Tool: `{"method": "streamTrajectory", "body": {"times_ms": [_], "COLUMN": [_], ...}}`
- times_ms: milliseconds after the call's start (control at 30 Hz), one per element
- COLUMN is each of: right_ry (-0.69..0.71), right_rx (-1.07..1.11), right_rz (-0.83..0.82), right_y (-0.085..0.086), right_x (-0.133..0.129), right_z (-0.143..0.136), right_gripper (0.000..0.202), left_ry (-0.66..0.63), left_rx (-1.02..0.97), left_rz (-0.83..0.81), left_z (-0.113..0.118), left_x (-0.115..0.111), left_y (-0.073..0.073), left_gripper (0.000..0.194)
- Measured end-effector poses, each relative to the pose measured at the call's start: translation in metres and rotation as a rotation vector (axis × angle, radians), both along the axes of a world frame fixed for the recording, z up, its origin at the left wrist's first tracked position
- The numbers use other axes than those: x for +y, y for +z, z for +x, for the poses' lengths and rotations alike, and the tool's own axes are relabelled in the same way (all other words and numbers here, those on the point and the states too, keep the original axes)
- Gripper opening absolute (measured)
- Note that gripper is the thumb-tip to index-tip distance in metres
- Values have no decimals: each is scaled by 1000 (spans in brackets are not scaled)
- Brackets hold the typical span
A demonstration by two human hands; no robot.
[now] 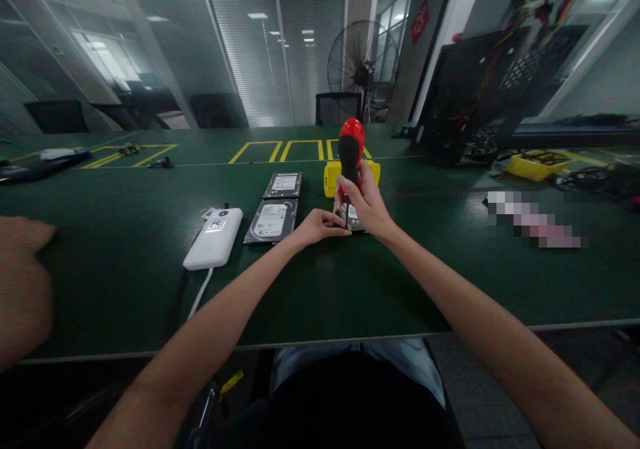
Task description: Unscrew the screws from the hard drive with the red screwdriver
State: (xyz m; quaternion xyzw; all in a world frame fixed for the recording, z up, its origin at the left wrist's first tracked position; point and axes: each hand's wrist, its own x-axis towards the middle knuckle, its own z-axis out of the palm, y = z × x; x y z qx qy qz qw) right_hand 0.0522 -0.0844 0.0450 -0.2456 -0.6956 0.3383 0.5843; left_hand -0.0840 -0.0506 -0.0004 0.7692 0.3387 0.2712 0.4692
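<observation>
My right hand (367, 202) is wrapped round the screwdriver (351, 147), which has a red and black handle and stands nearly upright. Its shaft points down at the near left part of a hard drive (354, 217) on the table. Low beside the tip, the thumb and fingers of my left hand (319, 227) are closed on the drive's edge. Both hands cover much of this drive, and whether a screw sits under the tip cannot be seen. Just behind is a yellow box (331, 178), partly hidden by my right hand.
Two more hard drives, a nearer one (273, 221) and a farther one (285, 183), lie left of my hands. Farther left is a white power bank (215, 239) with a cable. Another person's arm (23, 282) rests at the left edge. A yellow tray (535, 165) stands right.
</observation>
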Motion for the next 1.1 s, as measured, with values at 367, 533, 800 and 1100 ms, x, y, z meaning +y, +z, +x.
{"method": "streamTrajectory", "body": {"times_ms": [367,533,800,1100], "right_ry": [14,16,20,-11], "right_rx": [40,85,99,77], "right_rz": [5,-16,-9,25], "right_y": [0,-1,1,-3], "right_x": [3,5,1,5], "right_z": [0,0,0,0], "right_gripper": [24,27,25,28], "left_ry": [12,24,33,59], "left_rx": [6,32,31,-29], "left_rz": [8,17,24,4], "left_z": [-1,-3,-2,1], "left_x": [1,0,-2,-1], "left_y": [-1,0,1,-2], "left_gripper": [28,30,30,26]}}
